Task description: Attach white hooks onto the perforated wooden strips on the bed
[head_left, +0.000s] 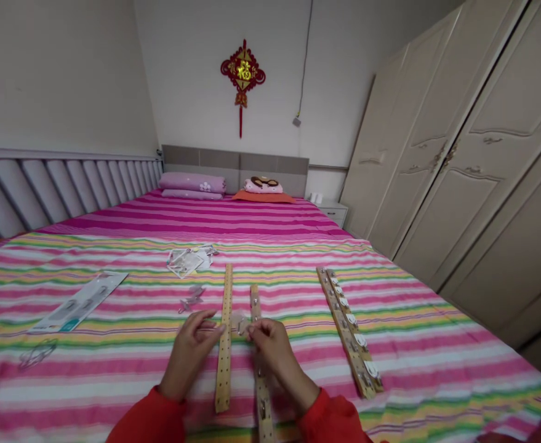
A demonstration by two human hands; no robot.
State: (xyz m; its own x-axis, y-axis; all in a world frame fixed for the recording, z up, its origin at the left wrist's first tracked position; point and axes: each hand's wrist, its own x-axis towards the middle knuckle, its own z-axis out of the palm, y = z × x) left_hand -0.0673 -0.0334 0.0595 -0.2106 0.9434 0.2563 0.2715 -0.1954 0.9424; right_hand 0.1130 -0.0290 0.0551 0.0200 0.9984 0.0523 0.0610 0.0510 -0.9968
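I've got the clear bit [241, 325] pinched in my right hand [274, 346], just beside the holed strip [224, 369]; left hand's [191, 342] loosely open. Probably light, slick, stiffish, so I'd grab its edge.

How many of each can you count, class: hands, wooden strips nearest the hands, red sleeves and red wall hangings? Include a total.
Hands: 2
Wooden strips nearest the hands: 2
Red sleeves: 2
Red wall hanging: 1
Total: 7
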